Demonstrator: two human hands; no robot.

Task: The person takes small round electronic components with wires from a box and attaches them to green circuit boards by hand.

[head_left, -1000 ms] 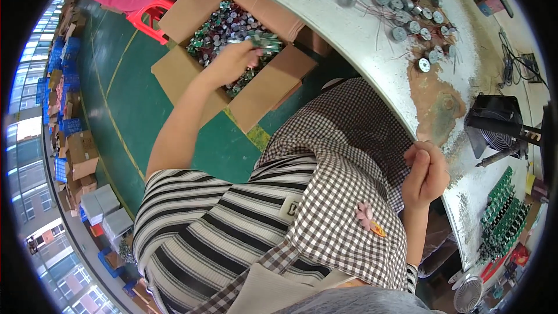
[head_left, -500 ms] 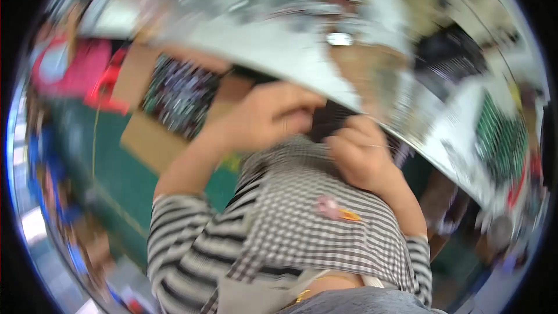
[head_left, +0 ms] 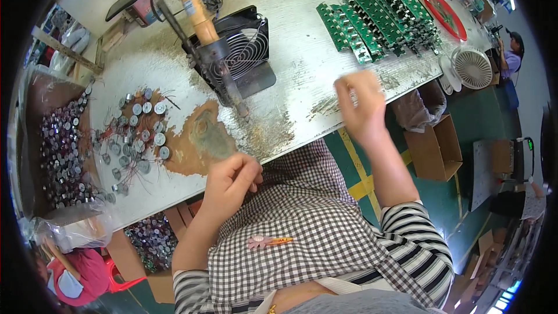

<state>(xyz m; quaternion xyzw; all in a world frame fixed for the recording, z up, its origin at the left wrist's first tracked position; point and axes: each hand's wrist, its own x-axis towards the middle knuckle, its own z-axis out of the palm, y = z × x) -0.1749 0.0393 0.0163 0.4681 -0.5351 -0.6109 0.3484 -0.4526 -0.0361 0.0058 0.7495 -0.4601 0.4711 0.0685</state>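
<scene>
My left hand (head_left: 232,181) is loosely closed at the table's front edge, thumb over curled fingers, with nothing showing in it. Farther right, my right hand (head_left: 362,104) is raised over the front edge with its fingers curled in, slightly blurred; no object shows in it. Beyond it lie rows of green circuit boards (head_left: 378,20). A soldering iron with a wooden handle (head_left: 196,11) leans, tip down, in front of a black fan (head_left: 247,46). Left of it, small round metal motors (head_left: 139,119) with thin red wires lie loose on the table.
A bin (head_left: 35,102) full of motors stands at the table's left end. Below the edge is an open cardboard box (head_left: 125,250) of similar parts. A red round tray (head_left: 444,14) and a white fan (head_left: 472,68) are at the right. Another person (head_left: 512,52) stands far right.
The view has swung right and steadied from blur. My hands, close together by the table edge before, are now apart; the right one has moved out over the table's edge.
</scene>
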